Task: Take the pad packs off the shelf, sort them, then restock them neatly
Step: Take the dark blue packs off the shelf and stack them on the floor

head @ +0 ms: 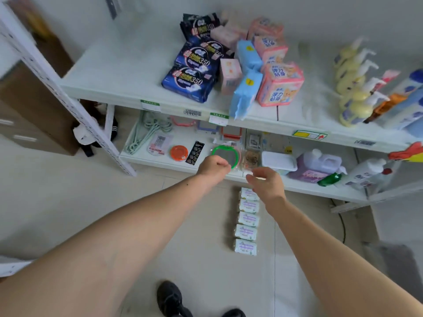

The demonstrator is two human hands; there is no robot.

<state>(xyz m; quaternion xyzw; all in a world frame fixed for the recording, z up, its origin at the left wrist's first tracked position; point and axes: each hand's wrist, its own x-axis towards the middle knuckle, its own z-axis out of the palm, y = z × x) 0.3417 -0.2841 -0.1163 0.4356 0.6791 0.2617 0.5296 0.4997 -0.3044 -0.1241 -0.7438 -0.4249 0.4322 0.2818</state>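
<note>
On the upper white shelf (119,72) lie dark blue pad packs (188,84), with a black pack (200,25) behind them. Beside them stand small pink packs (230,75), light blue packs (246,94) and pink boxes (280,84). Several white pad packs (247,219) lie in a row on the floor below. My left hand (214,168) is closed in a fist with nothing seen in it, in front of the lower shelf. My right hand (266,183) hovers above the top of the floor row with its fingers loosely apart, holding nothing.
The lower shelf (304,189) holds green hangers (146,131), a green-rimmed mirror (225,155), an orange lid (179,153), a white box (278,162) and a purple jug (317,167). Yellow pump bottles (353,88) stand at the upper right. My shoe (169,298) is on the floor tiles.
</note>
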